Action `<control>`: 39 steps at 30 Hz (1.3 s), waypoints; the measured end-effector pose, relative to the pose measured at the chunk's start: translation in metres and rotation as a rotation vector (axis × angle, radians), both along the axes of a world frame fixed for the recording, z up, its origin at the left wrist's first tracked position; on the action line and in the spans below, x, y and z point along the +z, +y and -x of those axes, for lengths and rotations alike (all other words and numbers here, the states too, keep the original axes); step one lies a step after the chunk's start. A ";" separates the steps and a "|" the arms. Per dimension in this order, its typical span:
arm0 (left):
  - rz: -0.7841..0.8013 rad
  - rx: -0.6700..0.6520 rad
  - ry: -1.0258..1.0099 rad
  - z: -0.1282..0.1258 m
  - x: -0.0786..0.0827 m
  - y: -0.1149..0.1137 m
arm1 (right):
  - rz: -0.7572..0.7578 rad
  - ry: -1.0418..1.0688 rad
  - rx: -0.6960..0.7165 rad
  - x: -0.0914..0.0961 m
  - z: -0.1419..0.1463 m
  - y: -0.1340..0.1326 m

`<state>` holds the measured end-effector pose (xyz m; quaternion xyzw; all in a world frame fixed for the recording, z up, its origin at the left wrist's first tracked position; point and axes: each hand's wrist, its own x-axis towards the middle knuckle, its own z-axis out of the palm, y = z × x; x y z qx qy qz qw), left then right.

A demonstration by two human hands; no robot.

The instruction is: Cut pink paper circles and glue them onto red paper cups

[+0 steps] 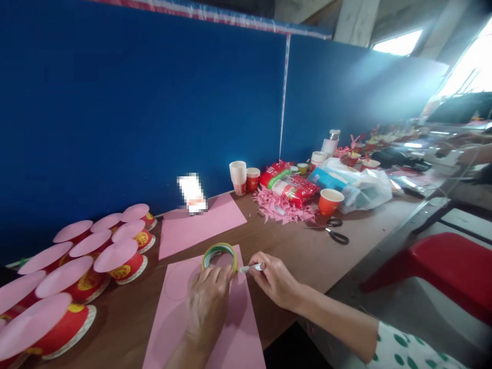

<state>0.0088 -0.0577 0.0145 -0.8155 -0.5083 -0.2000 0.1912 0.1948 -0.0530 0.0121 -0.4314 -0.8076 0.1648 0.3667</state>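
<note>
A roll of tape (220, 246), yellow-green around the rim, rests on a pink sheet of paper (244, 328). My left hand (209, 300) grips its near side and presses it onto the sheet. Between the fingers of my right hand (273, 279) is a white pen (251, 268), its tip close to the roll's right edge. Left of the roll, a faint circle outline shows on the sheet. My left fingertips are partly hidden behind the hand.
Red paper cups (128, 264) topped with pink discs stand in rows at left. Behind lies more pink paper (200, 225) under a blurred-out phone-like item. Scissors (334, 233), pink scraps (279, 207), a red packet (288, 184) and an orange cup (330, 201) sit to the right, beside a red stool (453, 266).
</note>
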 end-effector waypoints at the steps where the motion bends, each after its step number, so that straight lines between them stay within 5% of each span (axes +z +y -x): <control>1: 0.002 0.005 0.003 0.000 0.000 0.000 | -0.005 0.002 0.001 0.001 0.000 -0.001; 13: 0.227 0.064 0.046 -0.003 0.018 0.000 | -0.075 0.078 -0.006 0.014 -0.022 -0.022; 22: 0.337 0.045 -0.155 0.003 0.040 -0.008 | -0.093 0.125 -0.062 0.020 -0.040 -0.034; 26: 0.487 0.011 -0.148 0.016 0.066 0.017 | -0.040 0.147 -0.051 0.023 -0.041 -0.043; 29: 0.640 -0.154 -0.022 0.023 0.081 0.044 | -0.019 0.163 0.007 0.022 -0.040 -0.053; 34: 0.831 -0.266 0.222 0.014 0.083 0.073 | 0.005 0.160 0.080 0.018 -0.036 -0.065; 39: 0.899 -0.333 0.303 0.002 0.084 0.079 | -0.013 0.133 0.101 0.017 -0.036 -0.071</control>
